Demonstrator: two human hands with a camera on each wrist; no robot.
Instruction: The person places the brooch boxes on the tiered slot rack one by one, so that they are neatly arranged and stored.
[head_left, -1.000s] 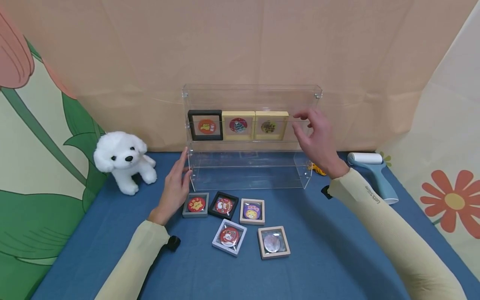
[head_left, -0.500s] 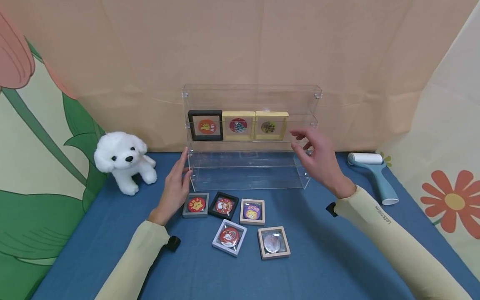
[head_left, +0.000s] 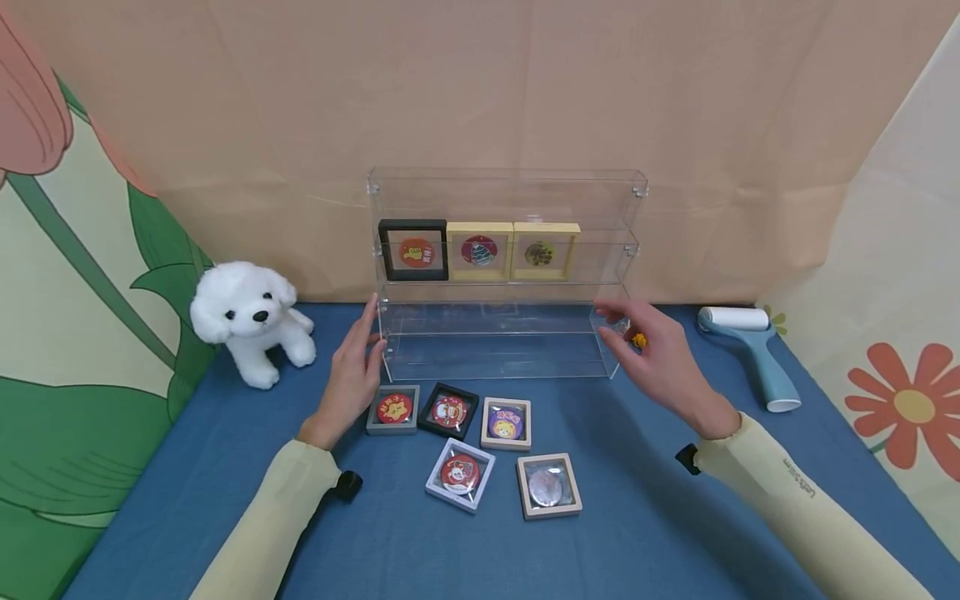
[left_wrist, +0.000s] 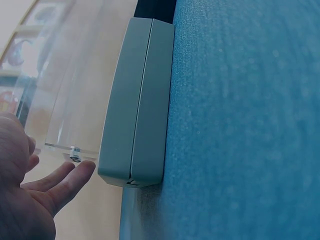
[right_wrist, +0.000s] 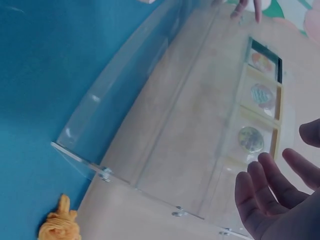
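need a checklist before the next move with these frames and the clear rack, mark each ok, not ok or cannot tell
1. Clear rack upright on the blue cloth: ok
2. Three shelved frames upright, side by side: ok
3. Gap to their right on that shelf: ok
4. Right hand holding nothing: ok
5. Left hand firmly bracing the rack: cannot tell
6. Loose frames all squared up: not ok, white frame turned askew

A long, close-fitting left sleeve (head_left: 274, 518) of smooth, pale yellow-green fabric matches the right sleeve (head_left: 813, 504), which bears a short line of small dark lettering (head_left: 798, 478) along its length. A small, black, boxy block (head_left: 347, 486) juts out beside the left sleeve's end, a second black block (head_left: 688, 458) beside the right's.
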